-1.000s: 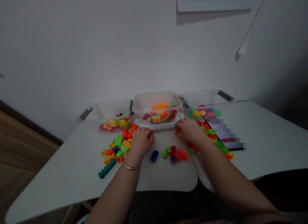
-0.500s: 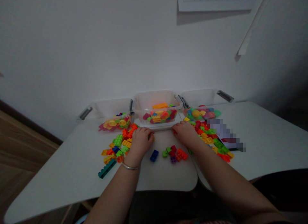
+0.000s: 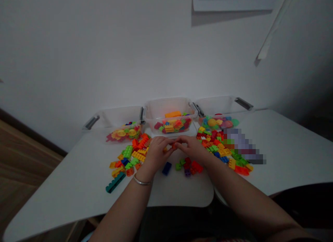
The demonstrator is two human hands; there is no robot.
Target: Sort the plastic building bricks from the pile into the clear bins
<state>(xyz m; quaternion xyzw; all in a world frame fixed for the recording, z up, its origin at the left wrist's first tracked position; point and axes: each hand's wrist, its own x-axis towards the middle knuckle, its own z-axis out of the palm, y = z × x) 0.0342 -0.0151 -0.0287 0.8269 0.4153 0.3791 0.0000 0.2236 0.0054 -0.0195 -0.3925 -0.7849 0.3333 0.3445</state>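
My left hand (image 3: 159, 151) and my right hand (image 3: 193, 149) meet over the middle of the table, both with their fingers closed. A small red toy brick (image 3: 174, 145) is pinched between the fingertips of both, largely covered by them. Inside the curl of my left hand shows a bit of a yellow brick (image 3: 165, 149); whether it is held or lies behind I cannot tell. Just below the hands lie a dark blue brick (image 3: 167, 168), a light green brick (image 3: 178, 166), a purple brick (image 3: 187, 172) and an orange-red brick (image 3: 197, 166).
Loose bricks are heaped left, by a long teal brick (image 3: 115, 182), and right, by a pixelated flat item (image 3: 241, 145). Behind stand a left clear bin (image 3: 119, 113), a middle clear bin (image 3: 169, 105) and a right clear bin (image 3: 215, 105), all holding toy pieces, against the wall.
My right hand has moved left with a red piece in its fingers, and my left hand slightly right. Their fingertips, apart before, now touch around the red brick.
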